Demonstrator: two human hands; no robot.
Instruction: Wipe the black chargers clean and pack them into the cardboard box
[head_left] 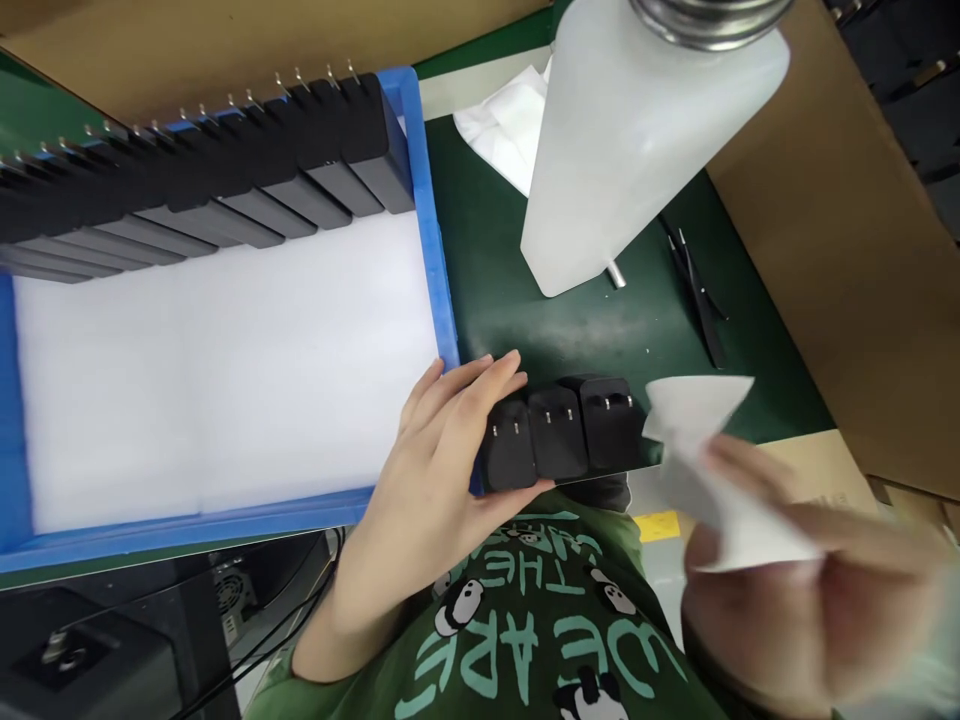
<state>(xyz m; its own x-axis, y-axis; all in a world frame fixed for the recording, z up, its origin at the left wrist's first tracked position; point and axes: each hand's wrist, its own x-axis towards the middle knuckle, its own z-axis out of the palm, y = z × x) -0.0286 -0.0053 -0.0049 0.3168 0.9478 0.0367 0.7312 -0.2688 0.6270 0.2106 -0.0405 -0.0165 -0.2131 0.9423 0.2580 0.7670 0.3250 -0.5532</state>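
Three black power adapters (556, 432) stand side by side near the table's front edge, their two-pin prongs facing up. My left hand (431, 470) is closed around the left end of this row, thumb along the near side and fingers at the far side. To the right of the row, my right hand (802, 570), blurred by motion, pinches a white wipe (697, 410) whose upper end spreads out above the fingers. Whether the wipe is paper or cloth I cannot tell. It appears close to the rightmost adapter.
Left of me lies a blue tray (431, 230) with a white liner and several black adapters along its far side. A large white bottle (637, 140) stands at the back, near a crumpled white wipe (506, 125). Black tweezers (697, 295) lie before a cardboard box (847, 250).
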